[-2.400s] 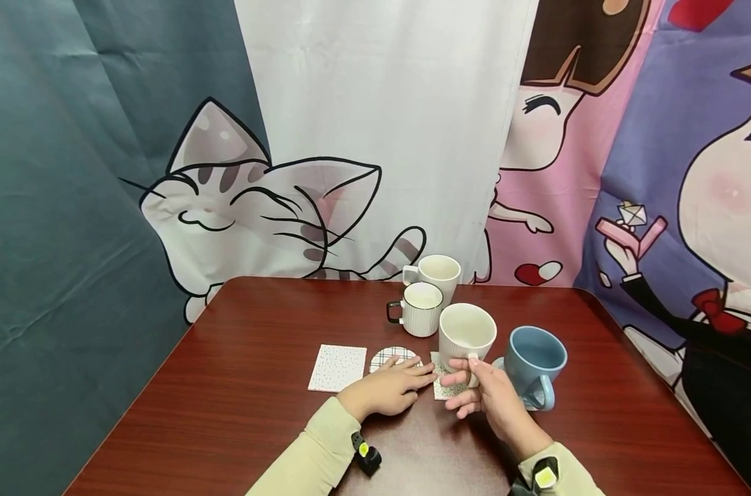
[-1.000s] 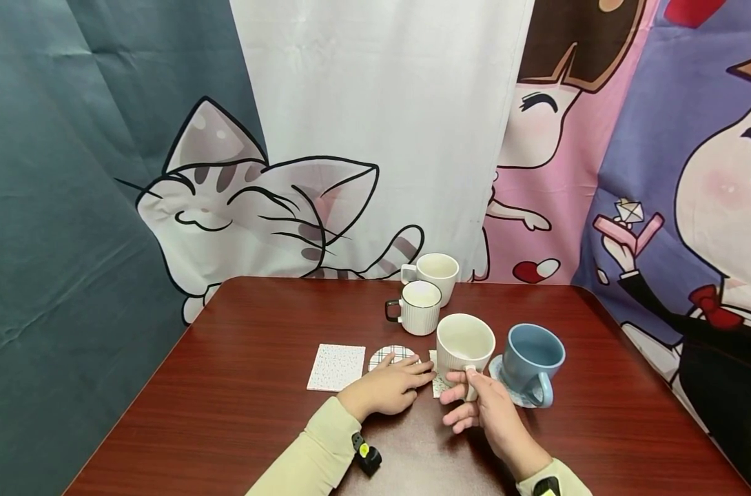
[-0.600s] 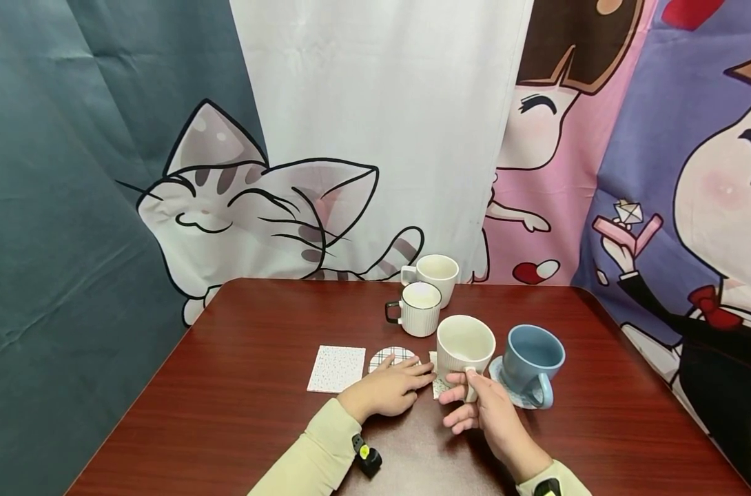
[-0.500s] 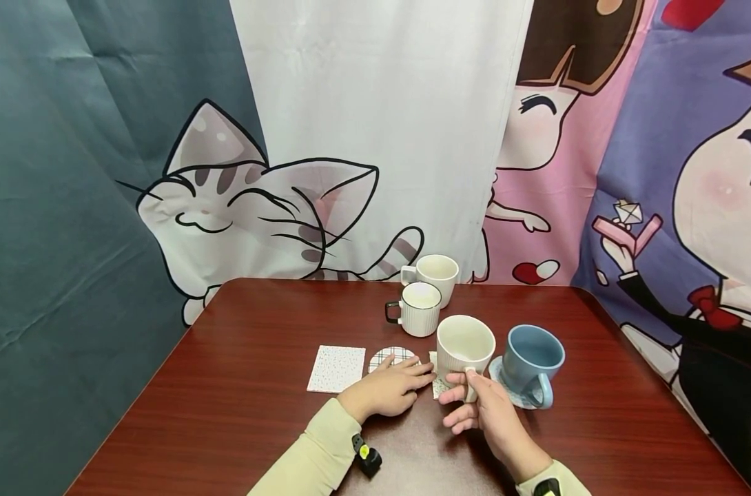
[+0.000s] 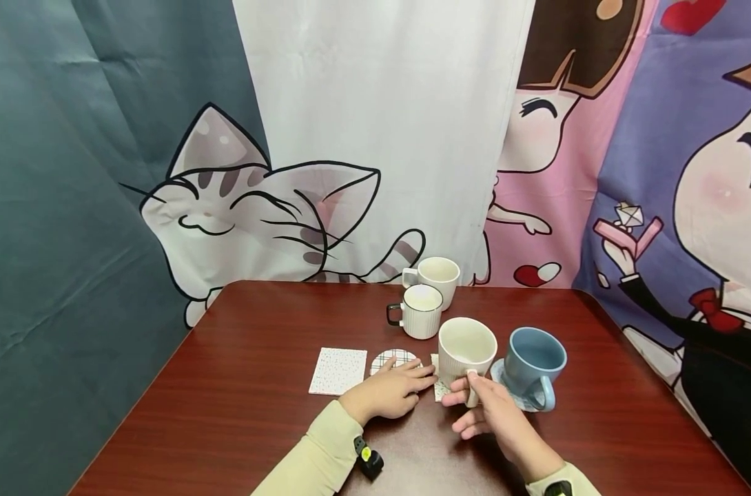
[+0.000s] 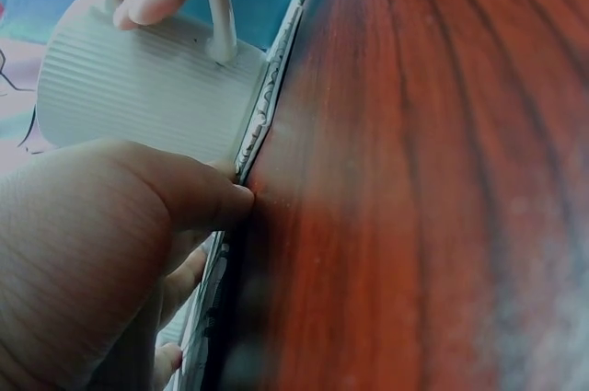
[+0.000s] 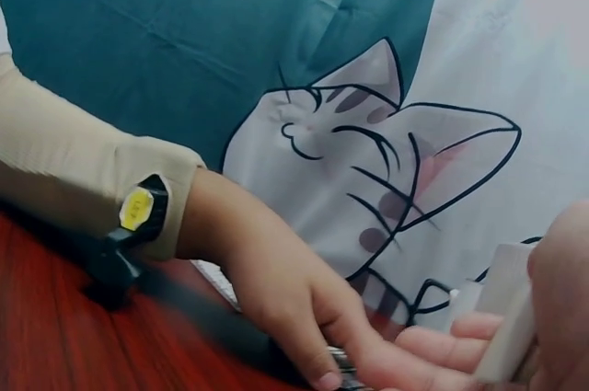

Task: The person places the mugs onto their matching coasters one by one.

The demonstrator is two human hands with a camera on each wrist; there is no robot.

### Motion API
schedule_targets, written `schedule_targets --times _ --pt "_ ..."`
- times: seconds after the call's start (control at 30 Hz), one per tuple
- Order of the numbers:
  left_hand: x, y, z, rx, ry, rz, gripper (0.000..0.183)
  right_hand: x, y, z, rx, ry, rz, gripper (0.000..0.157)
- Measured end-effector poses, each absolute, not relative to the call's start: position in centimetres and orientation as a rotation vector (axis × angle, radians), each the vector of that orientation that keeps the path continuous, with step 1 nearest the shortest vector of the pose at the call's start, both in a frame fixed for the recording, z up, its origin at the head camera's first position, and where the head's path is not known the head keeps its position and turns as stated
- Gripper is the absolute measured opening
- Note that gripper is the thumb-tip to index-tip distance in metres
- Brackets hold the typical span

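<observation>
A cream ribbed mug (image 5: 461,355) stands upright on a square speckled coaster (image 5: 440,393), with its handle toward me. My right hand (image 5: 498,413) pinches that handle, thumb on top and fingers beneath; in the left wrist view, fingertips pass through the handle (image 6: 219,5). Flat and palm down, my left hand (image 5: 389,393) rests over a round plaid coaster (image 5: 393,357) and hides much of it. Its fingertips reach the left edge of the square coaster, and in the left wrist view the thumb (image 6: 207,193) lies right at a coaster edge, close to the mug's base.
Right of the mug, a blue mug (image 5: 535,362) stands on a pale blue coaster (image 5: 498,372). Behind are a white mug with a black handle (image 5: 422,313) and another white mug (image 5: 439,274). A white speckled square coaster (image 5: 338,370) lies left on the red-brown table (image 5: 227,413).
Over the earlier frames the cream mug came down onto the square coaster, my right hand lowering with it. Since then the right fingers have shifted slightly at the handle. My left hand stays put.
</observation>
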State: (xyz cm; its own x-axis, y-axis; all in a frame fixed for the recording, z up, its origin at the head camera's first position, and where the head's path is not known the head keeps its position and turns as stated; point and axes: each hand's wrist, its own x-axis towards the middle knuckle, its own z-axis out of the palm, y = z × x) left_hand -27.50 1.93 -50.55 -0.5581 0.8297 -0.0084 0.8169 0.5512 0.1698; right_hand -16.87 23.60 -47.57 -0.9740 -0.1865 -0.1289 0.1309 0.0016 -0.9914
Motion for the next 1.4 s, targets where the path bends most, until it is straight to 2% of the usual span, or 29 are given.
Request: schedule_targets --times 0.17,0.33,0.53,0.73,0.87,1.4 --pt "-27.4 2.0 -50.4 1.442 2.693 0.239 0.052 -16.5 24.1 -46.8 -0.05 2.307 -1.921 0.044" --pt "-27.4 2.0 -50.3 1.436 2.692 0.243 0.053 -16.3 24.3 -45.2 0.016 2.693 -1.566 0.027" --pt "-27.8 1.7 -49.6 1.451 2.671 0.313 0.052 -16.1 24.4 -42.6 0.042 2.976 -1.092 0.021" --pt "-28.5 0.8 -48.4 1.511 2.655 0.449 0.049 -16.4 24.7 -40.5 -0.094 3.143 -0.717 0.029" --pt "-28.7 -0.1 -47.4 1.455 2.65 0.548 0.047 -16.8 24.7 -39.4 -0.109 3.173 -0.626 0.035" --pt "-28.9 -2.4 -44.2 1.242 2.891 0.826 0.036 -18.8 24.2 -37.5 -0.109 3.289 -0.664 0.031"
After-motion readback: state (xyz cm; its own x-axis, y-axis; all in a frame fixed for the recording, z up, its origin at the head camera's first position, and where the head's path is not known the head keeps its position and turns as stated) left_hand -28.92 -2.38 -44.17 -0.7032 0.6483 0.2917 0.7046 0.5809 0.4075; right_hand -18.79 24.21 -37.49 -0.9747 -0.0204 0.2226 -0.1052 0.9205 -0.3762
